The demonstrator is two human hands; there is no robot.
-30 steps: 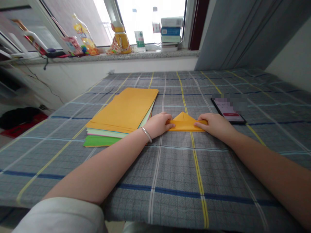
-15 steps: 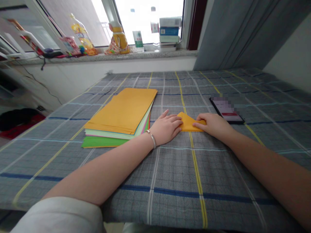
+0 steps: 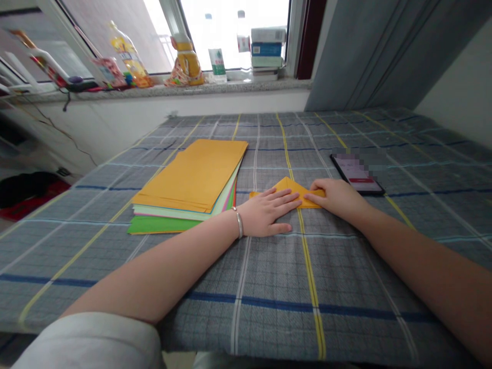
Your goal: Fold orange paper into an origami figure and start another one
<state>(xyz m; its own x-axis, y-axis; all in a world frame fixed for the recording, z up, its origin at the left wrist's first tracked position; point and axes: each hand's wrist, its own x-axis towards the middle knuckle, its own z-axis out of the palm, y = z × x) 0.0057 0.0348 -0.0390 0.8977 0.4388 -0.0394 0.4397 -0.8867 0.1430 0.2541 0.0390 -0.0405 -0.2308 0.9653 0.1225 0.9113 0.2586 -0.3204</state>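
Observation:
A folded sheet of orange paper (image 3: 287, 184) lies on the checked cloth, its peak pointing away from me. My left hand (image 3: 266, 211) rests flat across its left part, fingers stretched to the right and thumb apart on the cloth. A strip of the paper shows past the back of that hand, at the left. My right hand (image 3: 333, 197) pinches the right end of the paper between thumb and fingers. Left of my hands sits a stack of coloured paper (image 3: 196, 174), with orange sheets on top and white, pink and green edges below.
A phone (image 3: 357, 175) with a lit screen lies beyond my right hand. The checked cloth (image 3: 277, 277) covers the table. On the windowsill stand a yellow bottle (image 3: 128, 54), a yellow jug (image 3: 189, 62), a white-and-green tube (image 3: 217, 64) and stacked boxes (image 3: 267, 48).
My left hand has turned and flattened, its fingers reaching further right over the folded paper and its thumb spread toward me. The right hand keeps its pinch in the same place.

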